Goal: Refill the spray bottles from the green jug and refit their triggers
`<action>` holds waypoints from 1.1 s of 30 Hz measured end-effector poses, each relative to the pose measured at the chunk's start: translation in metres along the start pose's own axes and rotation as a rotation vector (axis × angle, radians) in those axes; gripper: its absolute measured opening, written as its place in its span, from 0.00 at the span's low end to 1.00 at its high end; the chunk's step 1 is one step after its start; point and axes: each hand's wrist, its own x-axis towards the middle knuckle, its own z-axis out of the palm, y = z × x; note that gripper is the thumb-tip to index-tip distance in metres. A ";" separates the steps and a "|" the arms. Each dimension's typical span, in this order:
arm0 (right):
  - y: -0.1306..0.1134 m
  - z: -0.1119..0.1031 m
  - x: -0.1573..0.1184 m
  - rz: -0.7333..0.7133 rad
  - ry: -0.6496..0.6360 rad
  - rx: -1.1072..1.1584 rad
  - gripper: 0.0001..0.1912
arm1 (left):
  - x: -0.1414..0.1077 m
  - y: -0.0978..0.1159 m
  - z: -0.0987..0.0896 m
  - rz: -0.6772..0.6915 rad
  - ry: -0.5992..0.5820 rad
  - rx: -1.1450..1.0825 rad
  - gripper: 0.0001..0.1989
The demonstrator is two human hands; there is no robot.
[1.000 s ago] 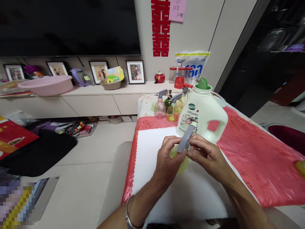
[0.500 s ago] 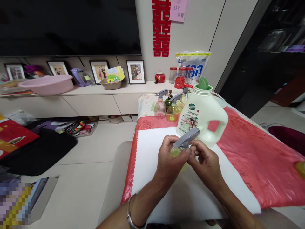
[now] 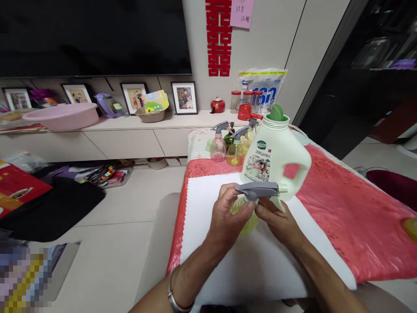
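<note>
A yellow-green spray bottle (image 3: 250,224) with a grey trigger head (image 3: 259,190) is between my hands over the white mat. My left hand (image 3: 226,215) wraps its neck, with the thumb at the collar. My right hand (image 3: 276,221) has its thumb and fingers closed at the collar below the grey head, partly hidden behind it. The nozzle points right. Just behind stands a big pale green jug (image 3: 276,152), its mouth open, with a green cap or scoop (image 3: 276,112) resting in the opening.
Several spray bottles, one pink (image 3: 218,148) and one amber (image 3: 235,154), stand at the table's back left. A white mat (image 3: 198,208) lies on the red tablecloth (image 3: 339,208). Behind are a red dipper (image 3: 245,112), lidded jars and a large white bag (image 3: 260,82).
The grey trigger head has turned: its nozzle was tilted up and away, and now points level to the right. My right hand has shifted slightly lower around the collar.
</note>
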 end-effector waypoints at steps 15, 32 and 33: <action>-0.015 0.005 0.005 -0.138 0.083 -0.044 0.19 | 0.001 0.005 0.001 -0.066 -0.042 -0.066 0.17; -0.005 -0.019 0.011 -0.069 -0.234 0.080 0.18 | 0.010 -0.009 -0.013 0.108 -0.178 -0.043 0.12; -0.005 -0.018 0.011 -0.071 -0.235 0.087 0.18 | 0.010 -0.009 -0.013 0.106 -0.183 -0.060 0.12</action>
